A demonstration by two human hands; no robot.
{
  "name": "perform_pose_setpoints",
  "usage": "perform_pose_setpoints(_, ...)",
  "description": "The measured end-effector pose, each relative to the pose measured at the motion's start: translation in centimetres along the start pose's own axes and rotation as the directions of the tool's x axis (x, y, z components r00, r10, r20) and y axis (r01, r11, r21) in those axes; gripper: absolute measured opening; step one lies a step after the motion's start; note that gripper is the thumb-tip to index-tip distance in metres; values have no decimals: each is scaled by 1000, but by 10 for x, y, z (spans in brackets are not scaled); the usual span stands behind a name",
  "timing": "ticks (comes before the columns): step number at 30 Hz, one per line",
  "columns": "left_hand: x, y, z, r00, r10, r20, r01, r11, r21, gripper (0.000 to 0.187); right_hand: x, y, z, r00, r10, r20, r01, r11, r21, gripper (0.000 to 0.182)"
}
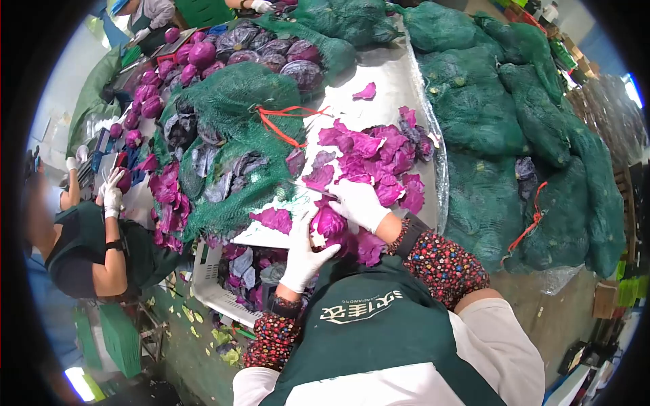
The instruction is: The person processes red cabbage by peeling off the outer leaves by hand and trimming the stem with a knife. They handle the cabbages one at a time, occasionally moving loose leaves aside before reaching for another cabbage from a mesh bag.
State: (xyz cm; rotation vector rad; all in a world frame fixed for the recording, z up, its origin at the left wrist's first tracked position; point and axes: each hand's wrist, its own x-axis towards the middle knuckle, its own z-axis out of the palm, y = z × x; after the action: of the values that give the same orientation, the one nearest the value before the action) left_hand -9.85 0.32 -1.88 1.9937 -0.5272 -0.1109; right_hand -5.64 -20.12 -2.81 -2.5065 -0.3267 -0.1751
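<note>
A peeled red cabbage (330, 227) sits close in front of my apron at the near edge of the white table (374, 64). My left hand (304, 254), in a white glove, is closed around its left side. Over its upper right is my right hand (362, 204), also gloved, with the fingers curled. A thin blade, seemingly a knife (313, 190), juts leftward from those fingers; its handle is hidden. Loose purple leaves (376, 157) lie heaped just beyond my hands. Another leaf (273, 219) rests to the left.
A green mesh sack (233, 101) of cabbages with a red tie lies left. More filled sacks (467, 108) are stacked right. Below the table edge, a white crate (203, 287) holds leaves. At left, a co-worker's gloved hands (112, 193) hold a cabbage. Peeled cabbages (202, 54) line the far left.
</note>
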Motion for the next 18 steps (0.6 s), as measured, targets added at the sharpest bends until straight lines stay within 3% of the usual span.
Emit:
perform_pose_setpoints(3, -6, 3, -14, 984, 10, 180, -12, 1000, 10, 90, -11, 36, 5, 994, 98, -54, -108, 966, -235, 16)
perform_pose_setpoints(4, -13, 2, -15, 986, 32, 161, -34, 999, 9, 91, -18, 53, 6, 979, 203, 35, -192, 959, -207, 18)
perform_pose_setpoints(6, -26, 6, -17, 995, -33, 96, 42, 995, -95, 89, -31, 67, -3, 940, 342, -6, -334, 912, -240, 23)
perform_pose_setpoints(8, -31, -3, -9, 995, -84, 44, 88, 992, -91, 89, -41, 71, -8, 943, 329, -49, -332, 920, -206, 31)
perform_pose_setpoints(9, -32, -6, -6, 992, -123, -15, 121, 988, -90, 88, -38, 46, -24, 920, 392, -7, -387, 905, -177, 47)
perform_pose_setpoints(10, -29, -6, -6, 990, -135, -36, 133, 989, -63, 87, -36, 23, -32, 920, 392, -6, -387, 905, -175, 47)
perform_pose_setpoints(12, -21, -3, -6, 983, -181, -30, 175, 976, -130, 90, -39, -13, -36, 946, 323, -2, -323, 946, 12, 60)
perform_pose_setpoints(13, -19, -1, -5, 984, -174, -22, 170, 976, -135, 90, -39, -17, -31, 980, 195, -28, -194, 981, 23, 66)
perform_pose_setpoints(14, -16, 0, -6, 995, -104, 4, 104, 994, -12, 92, -38, -21, -24, 997, 60, -56, -58, 998, 32, 72)
perform_pose_setpoints(15, -12, 6, -9, 999, -36, 36, 32, 993, 112, 95, -40, -30, -14, 978, 203, 43, -207, 965, 163, 76)
perform_pose_setpoints(16, -11, 14, -10, 996, -19, 84, 5, 986, 167, 97, -38, -31, -10, 972, 207, 110, -226, 954, 199, 69)
perform_pose_setpoints(18, -17, 18, -12, 999, -3, 38, -7, 965, 263, 93, -38, -17, 16, 947, 299, 118, -321, 887, 333, 58)
